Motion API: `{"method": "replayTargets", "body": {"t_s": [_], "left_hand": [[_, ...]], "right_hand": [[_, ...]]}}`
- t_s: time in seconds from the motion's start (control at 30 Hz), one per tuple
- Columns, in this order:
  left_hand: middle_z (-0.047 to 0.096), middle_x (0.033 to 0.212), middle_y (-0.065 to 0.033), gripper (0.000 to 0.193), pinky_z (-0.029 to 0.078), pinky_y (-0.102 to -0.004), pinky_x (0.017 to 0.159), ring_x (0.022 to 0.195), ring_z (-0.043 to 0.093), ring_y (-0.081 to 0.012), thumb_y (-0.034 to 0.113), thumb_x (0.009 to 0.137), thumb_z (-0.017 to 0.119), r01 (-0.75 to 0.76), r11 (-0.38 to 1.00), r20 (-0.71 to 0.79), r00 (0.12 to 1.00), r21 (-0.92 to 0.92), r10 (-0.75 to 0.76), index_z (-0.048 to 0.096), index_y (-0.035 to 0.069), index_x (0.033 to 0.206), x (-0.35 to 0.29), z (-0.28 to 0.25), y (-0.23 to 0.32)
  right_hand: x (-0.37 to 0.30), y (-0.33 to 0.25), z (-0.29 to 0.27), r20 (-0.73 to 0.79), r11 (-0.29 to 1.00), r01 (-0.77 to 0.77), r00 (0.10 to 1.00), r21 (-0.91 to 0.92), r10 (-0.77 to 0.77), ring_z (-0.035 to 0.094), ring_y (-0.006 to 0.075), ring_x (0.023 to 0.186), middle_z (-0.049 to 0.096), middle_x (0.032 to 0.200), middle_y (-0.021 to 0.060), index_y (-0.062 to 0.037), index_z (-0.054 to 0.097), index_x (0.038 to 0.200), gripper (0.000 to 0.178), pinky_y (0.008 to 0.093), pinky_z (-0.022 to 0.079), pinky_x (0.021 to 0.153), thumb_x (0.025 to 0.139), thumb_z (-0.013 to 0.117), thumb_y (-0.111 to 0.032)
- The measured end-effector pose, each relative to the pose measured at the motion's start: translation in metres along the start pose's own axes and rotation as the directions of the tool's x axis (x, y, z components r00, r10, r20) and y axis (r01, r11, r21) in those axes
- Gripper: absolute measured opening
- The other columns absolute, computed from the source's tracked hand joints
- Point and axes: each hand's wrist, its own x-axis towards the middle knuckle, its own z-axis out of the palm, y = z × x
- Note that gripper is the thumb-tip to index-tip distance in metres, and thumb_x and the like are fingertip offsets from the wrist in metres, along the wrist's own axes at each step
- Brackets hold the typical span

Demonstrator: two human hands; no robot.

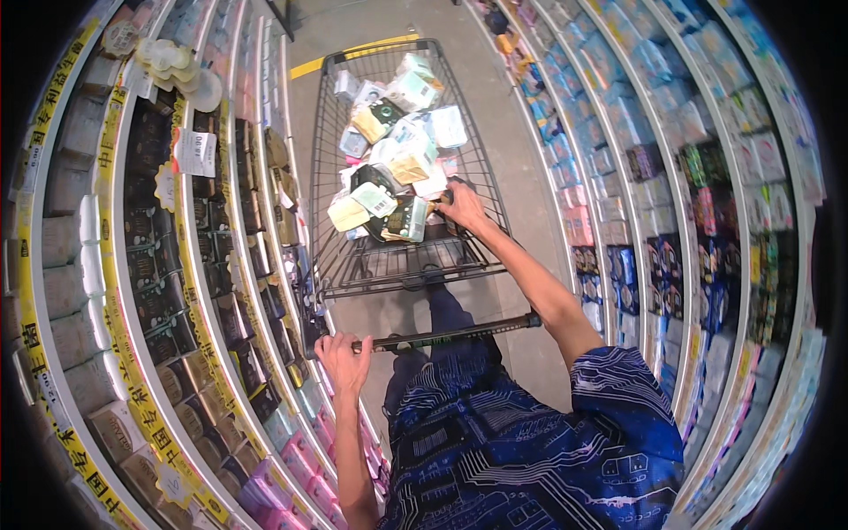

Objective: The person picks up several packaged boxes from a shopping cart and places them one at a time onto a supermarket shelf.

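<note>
My left hand (344, 360) is closed round the left end of the cart's black handle bar (433, 337). My right arm stretches forward over the wire shopping cart (481, 168). Inside its right side, my right hand (464, 210) has its fingers bent at the edge of the pile; what they grip is too small to make out. Next to the fingertips lie a white pack (431, 183) and a black patterned pack (406, 217). A cream-ended pack (348, 213) and a yellow-and-black pack (378, 120) lie among several other soft packs, heaped loosely.
Tall shelves of packs line both sides of the aisle: the left shelf (146, 291) has yellow label strips and hanging price cards (196, 153); the right shelf (667, 212) holds blue, pink and dark packs. Grey floor (521, 221) runs between, with a yellow line (306, 68) beyond the cart.
</note>
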Motion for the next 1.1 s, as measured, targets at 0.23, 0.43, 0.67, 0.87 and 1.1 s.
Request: {"method": "replayTargets", "body": {"t_s": [0.23, 0.43, 0.67, 0.87, 1.1], "left_hand": [[0.062, 0.072, -0.0106, 0.033, 0.036, -0.0468, 0.091, 0.086, 0.055, -0.0304, 0.036, 0.075, 0.071, 0.134, 0.990, -0.104, 0.986, 0.048, -0.128, 0.066, 0.005, 0.067, 0.031, 0.010, 0.021], [0.060, 0.073, -0.0106, 0.034, 0.036, -0.0431, 0.093, 0.085, 0.052, -0.0290, 0.036, 0.073, 0.072, 0.177, 0.984, -0.130, 0.976, -0.003, -0.176, 0.066, 0.003, 0.066, 0.048, 0.011, 0.026], [0.060, 0.073, -0.0105, 0.036, 0.037, -0.0421, 0.094, 0.085, 0.053, -0.0287, 0.038, 0.073, 0.073, 0.090, 0.988, -0.227, 0.967, -0.129, -0.117, 0.065, 0.003, 0.065, 0.071, 0.009, 0.023], [0.063, 0.076, -0.0119, 0.041, 0.038, -0.0471, 0.095, 0.088, 0.056, -0.0297, 0.043, 0.077, 0.068, 0.027, 0.998, -0.240, 0.970, -0.054, -0.039, 0.067, 0.003, 0.069, 0.066, 0.015, 0.013], [0.057, 0.079, -0.0098, 0.033, 0.038, -0.0488, 0.088, 0.083, 0.053, -0.0320, 0.037, 0.073, 0.076, -0.209, 0.967, -0.387, 0.912, -0.147, 0.138, 0.061, 0.007, 0.072, 0.076, 0.023, 0.001]], "right_hand": [[0.062, 0.032, 0.035, 0.205, 0.898, 0.202, 0.970, -0.392, -0.129, 0.056, 0.0373, 0.110, 0.058, 0.114, 0.0219, 0.0021, 0.047, 0.128, 0.081, 0.0463, 0.047, 0.093, 0.063, 0.083, -0.032], [0.092, 0.062, 0.001, 0.398, 0.727, 0.535, 0.836, -0.430, -0.379, 0.057, 0.0362, 0.102, 0.064, 0.104, 0.0155, -0.0087, 0.057, 0.116, 0.054, 0.0415, 0.045, 0.091, 0.064, 0.073, -0.013], [0.092, 0.039, -0.041, 0.399, 0.678, 0.555, 0.828, -0.482, -0.394, 0.059, 0.0345, 0.094, 0.066, 0.095, 0.0144, -0.0108, 0.067, 0.104, 0.030, 0.0421, 0.048, 0.085, 0.074, 0.067, -0.009], [0.050, -0.043, -0.086, 0.197, 0.979, 0.127, 0.976, -0.160, -0.094, 0.062, 0.0382, 0.101, 0.066, 0.104, 0.0221, -0.0037, 0.064, 0.113, 0.055, 0.0447, 0.049, 0.089, 0.065, 0.084, -0.022], [0.035, -0.017, -0.066, 0.057, 0.946, 0.125, 0.992, -0.299, -0.113, 0.059, 0.0393, 0.102, 0.064, 0.107, 0.0193, -0.0076, 0.058, 0.121, 0.054, 0.0467, 0.049, 0.086, 0.074, 0.077, -0.028]]}}
